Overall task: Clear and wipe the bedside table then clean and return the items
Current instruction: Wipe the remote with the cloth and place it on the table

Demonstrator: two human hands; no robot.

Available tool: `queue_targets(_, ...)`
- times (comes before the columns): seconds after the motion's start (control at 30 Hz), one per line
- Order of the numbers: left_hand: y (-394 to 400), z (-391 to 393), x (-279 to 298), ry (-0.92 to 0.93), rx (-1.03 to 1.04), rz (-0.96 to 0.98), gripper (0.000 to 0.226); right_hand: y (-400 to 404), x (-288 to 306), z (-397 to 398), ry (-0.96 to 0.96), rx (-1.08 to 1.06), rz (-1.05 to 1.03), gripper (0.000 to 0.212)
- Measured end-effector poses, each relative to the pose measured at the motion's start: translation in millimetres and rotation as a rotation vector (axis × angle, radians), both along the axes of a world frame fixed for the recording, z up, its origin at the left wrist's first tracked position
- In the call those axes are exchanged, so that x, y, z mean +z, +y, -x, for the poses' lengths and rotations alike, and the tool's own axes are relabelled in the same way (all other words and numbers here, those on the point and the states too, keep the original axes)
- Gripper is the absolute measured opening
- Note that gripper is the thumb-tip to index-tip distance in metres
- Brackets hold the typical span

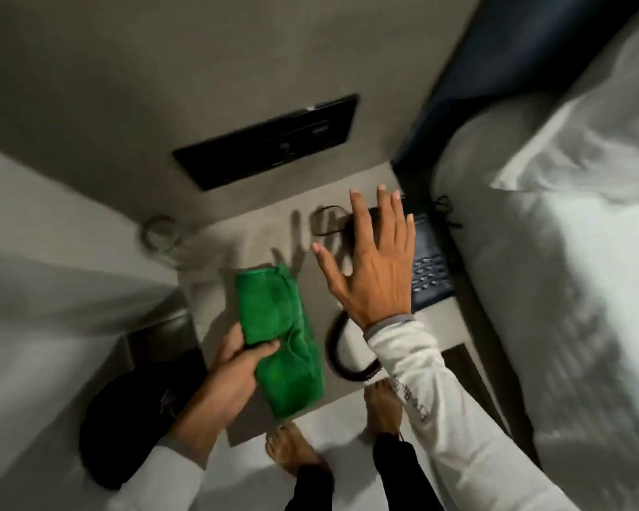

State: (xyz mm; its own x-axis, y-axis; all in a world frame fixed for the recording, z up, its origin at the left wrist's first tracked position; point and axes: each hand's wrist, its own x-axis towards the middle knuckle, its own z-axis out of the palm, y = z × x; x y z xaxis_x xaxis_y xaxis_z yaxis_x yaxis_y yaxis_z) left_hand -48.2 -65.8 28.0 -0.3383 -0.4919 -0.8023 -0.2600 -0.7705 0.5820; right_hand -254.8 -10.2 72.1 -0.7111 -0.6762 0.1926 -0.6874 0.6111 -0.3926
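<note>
The left hand (237,357) grips a green cloth (279,337) on the counter (310,285); the right hand (371,260), fingers spread wide, hovers over the telephone (430,267).

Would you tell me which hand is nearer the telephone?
Right. The right hand is spread open directly over the telephone; the left hand grips the green cloth further left.

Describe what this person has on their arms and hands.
Both arms are in long pale grey-white sleeves. The right sleeve has dark lettering along the forearm, too blurred to read, and a darker grey band at the cuff. The left sleeve looks plain. The left hand and right hand are bare: no gloves, and no rings or watch visible.
</note>
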Motion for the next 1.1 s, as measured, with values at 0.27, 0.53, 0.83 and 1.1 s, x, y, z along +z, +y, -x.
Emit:
queue_targets(0.27,40.7,136.9,73.4,0.147,-0.294,0.028,0.045,139.9,64.9,91.6,0.177,-0.418,-0.034,0.076)
queue_targets(0.53,167.7,277.9,129.6,0.366,-0.758,0.038,0.049,307.2,68.9,157.0,0.167,-0.927,-0.024,0.065)
queue_targets(0.83,290.5,382.0,144.8,0.449,-1.135,0.004,0.051,449.8,52.8,169.1,-0.004,-1.398,-0.165,0.07)
queue_targets(1.1,306.1,392.8,138.6,0.424,-1.222,-0.029,0.05,455.8,54.8,170.6,-0.173,-1.341,0.025,0.058)
